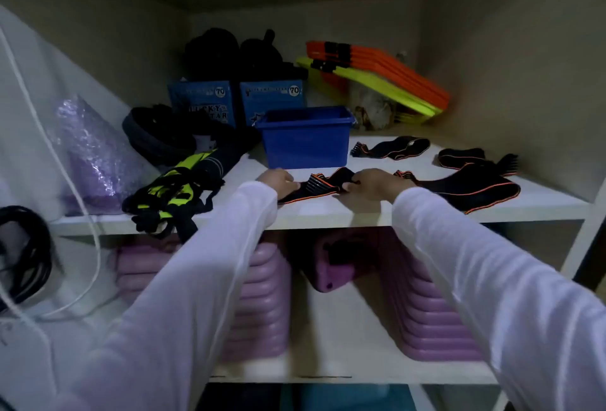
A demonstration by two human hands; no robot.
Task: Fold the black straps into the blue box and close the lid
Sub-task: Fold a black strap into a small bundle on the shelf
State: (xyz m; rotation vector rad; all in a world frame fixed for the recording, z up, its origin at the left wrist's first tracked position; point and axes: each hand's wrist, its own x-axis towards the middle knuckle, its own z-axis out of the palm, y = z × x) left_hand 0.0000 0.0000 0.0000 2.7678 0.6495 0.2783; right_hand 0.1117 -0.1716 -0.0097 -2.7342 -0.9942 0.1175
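Observation:
An open blue box (306, 143) stands on the upper shelf with no lid on it. Right in front of it lies a black strap (319, 185) with orange edging. My left hand (278, 181) holds its left end and my right hand (372, 182) grips its right end, fingers curled round the fabric. Three more black straps lie to the right: a long one (472, 189) near the shelf's front edge, one (392, 148) beside the box, and one (475, 159) at the far right.
Two blue cartons (236, 105) holding dark gear stand behind the box. Orange and yellow flat hurdles (377, 77) lean at the back right. Black-and-yellow harness straps (170, 197) hang over the shelf edge (328, 218) at left. Purple foam pieces (265, 296) fill the lower shelf.

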